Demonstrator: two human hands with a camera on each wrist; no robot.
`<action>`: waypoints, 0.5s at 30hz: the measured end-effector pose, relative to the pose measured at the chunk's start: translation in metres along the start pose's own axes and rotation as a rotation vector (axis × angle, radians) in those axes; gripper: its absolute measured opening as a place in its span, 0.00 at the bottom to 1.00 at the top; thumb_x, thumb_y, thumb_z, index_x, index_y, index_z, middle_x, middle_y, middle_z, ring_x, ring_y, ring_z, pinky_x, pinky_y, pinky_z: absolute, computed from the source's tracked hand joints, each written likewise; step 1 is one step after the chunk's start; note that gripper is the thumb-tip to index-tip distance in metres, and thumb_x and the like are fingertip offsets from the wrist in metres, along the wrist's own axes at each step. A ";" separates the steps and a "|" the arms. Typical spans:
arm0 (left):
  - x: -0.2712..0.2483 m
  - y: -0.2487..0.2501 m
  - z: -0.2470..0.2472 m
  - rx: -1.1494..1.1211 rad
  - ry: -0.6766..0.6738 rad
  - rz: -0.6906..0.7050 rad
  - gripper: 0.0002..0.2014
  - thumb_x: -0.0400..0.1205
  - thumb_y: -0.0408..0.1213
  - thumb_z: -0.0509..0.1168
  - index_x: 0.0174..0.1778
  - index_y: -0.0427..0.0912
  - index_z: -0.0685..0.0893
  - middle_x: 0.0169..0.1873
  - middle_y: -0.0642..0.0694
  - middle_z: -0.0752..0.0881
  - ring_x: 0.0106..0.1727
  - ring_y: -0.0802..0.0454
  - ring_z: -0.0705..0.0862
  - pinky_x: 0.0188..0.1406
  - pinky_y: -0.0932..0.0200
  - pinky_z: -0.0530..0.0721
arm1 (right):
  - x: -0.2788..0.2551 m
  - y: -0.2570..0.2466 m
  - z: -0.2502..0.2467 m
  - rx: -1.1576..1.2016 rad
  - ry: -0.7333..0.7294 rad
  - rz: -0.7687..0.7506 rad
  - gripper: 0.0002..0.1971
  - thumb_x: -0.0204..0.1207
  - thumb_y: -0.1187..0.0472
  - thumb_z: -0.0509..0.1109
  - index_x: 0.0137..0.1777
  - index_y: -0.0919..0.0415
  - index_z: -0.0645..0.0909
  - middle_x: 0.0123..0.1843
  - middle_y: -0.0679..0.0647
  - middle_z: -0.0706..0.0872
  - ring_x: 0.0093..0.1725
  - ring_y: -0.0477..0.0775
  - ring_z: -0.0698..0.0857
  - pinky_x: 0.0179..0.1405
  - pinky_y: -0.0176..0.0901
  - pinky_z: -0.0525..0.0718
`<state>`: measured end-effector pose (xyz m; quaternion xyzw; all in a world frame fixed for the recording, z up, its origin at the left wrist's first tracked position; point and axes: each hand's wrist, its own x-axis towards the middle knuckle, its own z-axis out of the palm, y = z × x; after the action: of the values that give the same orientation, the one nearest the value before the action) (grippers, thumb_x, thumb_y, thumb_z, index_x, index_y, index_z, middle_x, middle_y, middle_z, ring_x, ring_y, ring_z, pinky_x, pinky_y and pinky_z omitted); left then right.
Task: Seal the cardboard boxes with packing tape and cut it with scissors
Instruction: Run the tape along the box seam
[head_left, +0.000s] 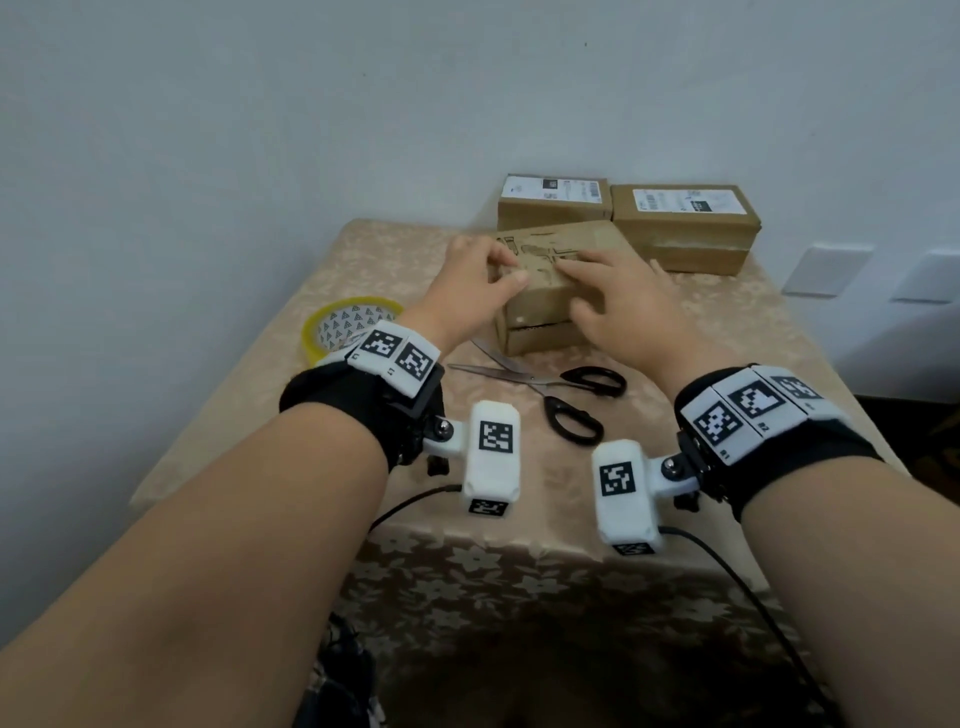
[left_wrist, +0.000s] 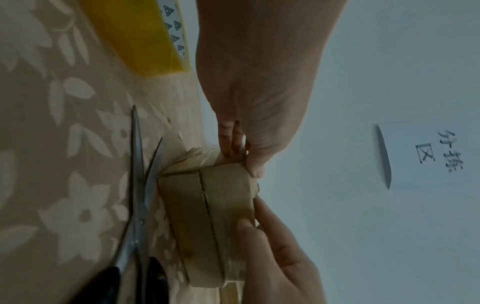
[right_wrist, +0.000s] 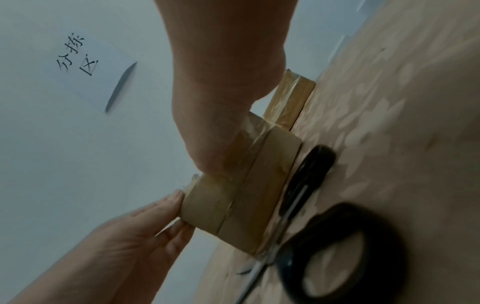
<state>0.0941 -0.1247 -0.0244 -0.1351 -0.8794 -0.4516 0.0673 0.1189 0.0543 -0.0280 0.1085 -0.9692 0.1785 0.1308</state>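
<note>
- Here, small cardboard box (head_left: 540, 291) on tablecloth: light, stiff, probably tape-slick.
- Left hand (head_left: 475, 291) pinching top edge; right hand (head_left: 618, 306) flat, fingers straight, pressing lid.

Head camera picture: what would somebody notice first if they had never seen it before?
Two hands meet on a small cardboard box in the middle of the table: the left hand pinches at its top edge, the right hand lies flat on it. Black-handled scissors lie open just in front, and a yellow tape roll sits to the left.
</note>
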 end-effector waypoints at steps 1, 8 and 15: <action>0.001 0.000 -0.001 -0.037 -0.016 0.000 0.08 0.82 0.40 0.65 0.54 0.44 0.77 0.58 0.45 0.74 0.47 0.59 0.75 0.49 0.68 0.75 | 0.002 -0.003 0.001 0.007 -0.007 0.005 0.21 0.82 0.51 0.61 0.76 0.42 0.72 0.79 0.46 0.69 0.79 0.51 0.64 0.81 0.65 0.47; 0.005 -0.008 0.003 -0.136 0.079 -0.002 0.04 0.81 0.37 0.67 0.50 0.43 0.82 0.41 0.57 0.79 0.43 0.62 0.77 0.47 0.67 0.79 | 0.009 -0.009 0.004 0.055 0.048 0.039 0.16 0.82 0.48 0.63 0.68 0.41 0.80 0.68 0.46 0.76 0.71 0.56 0.69 0.72 0.64 0.65; 0.004 -0.008 0.002 0.093 0.205 0.146 0.06 0.79 0.41 0.69 0.45 0.43 0.88 0.41 0.51 0.85 0.42 0.56 0.80 0.48 0.58 0.80 | 0.003 -0.019 0.003 -0.138 0.046 0.071 0.18 0.85 0.48 0.56 0.73 0.32 0.71 0.69 0.50 0.73 0.70 0.59 0.68 0.71 0.66 0.59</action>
<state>0.0875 -0.1271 -0.0306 -0.1485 -0.8757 -0.4157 0.1955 0.1206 0.0350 -0.0237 0.0608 -0.9791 0.1183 0.1540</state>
